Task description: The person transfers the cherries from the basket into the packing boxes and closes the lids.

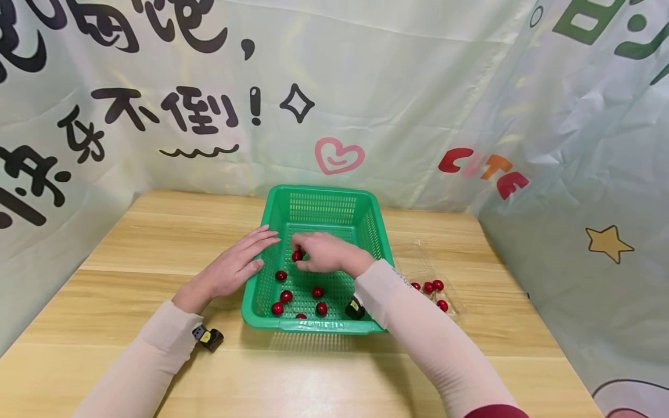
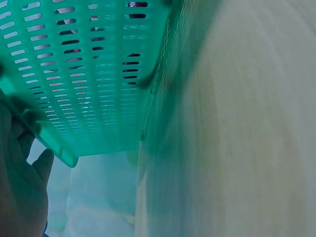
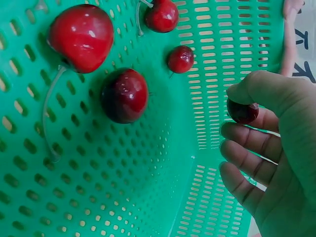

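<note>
The right hand (image 1: 326, 252) pinches a red cherry (image 3: 242, 111) over the middle of the green basket (image 1: 266, 284), so hold it softly while the flat, relaxed left hand (image 1: 235, 267) steadies the rim.

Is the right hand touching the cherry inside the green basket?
Touching. The right wrist view shows the right hand pinching a cherry over the green basket.

Wooden table (image 1: 324, 371), clear tray (image 1: 425, 264) (four cherries inside), printed backdrop (image 1: 366, 87)
</note>
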Tool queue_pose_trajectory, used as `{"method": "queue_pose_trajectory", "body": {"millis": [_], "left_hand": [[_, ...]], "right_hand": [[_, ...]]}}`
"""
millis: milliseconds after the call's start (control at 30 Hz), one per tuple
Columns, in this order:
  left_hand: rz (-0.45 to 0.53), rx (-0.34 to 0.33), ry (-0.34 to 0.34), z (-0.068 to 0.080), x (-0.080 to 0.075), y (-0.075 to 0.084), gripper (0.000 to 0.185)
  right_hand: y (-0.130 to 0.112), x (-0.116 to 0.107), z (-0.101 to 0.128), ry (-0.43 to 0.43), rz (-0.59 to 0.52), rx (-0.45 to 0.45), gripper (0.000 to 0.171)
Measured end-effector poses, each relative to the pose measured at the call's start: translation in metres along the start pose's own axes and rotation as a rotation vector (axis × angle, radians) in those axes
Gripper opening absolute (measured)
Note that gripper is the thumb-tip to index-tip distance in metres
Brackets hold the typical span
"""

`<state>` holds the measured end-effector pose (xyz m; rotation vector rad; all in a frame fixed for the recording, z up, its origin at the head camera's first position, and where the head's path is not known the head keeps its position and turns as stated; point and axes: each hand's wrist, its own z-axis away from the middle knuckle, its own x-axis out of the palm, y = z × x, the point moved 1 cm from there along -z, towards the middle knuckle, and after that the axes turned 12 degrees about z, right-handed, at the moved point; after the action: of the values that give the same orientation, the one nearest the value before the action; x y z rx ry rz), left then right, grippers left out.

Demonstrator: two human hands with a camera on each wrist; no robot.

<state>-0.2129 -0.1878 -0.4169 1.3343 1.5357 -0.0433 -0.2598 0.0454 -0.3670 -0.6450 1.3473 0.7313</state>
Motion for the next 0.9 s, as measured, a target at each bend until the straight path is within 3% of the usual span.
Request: {"method": "queue_pose_trajectory", "body": {"millis": [900], "left_hand": [[-0.005, 0.014, 0.005, 0.000, 0.000, -0.002, 0.046]], "right_hand": [[0.000, -0.018, 0.011, 0.126, -0.054, 0.026, 0.020]]}}
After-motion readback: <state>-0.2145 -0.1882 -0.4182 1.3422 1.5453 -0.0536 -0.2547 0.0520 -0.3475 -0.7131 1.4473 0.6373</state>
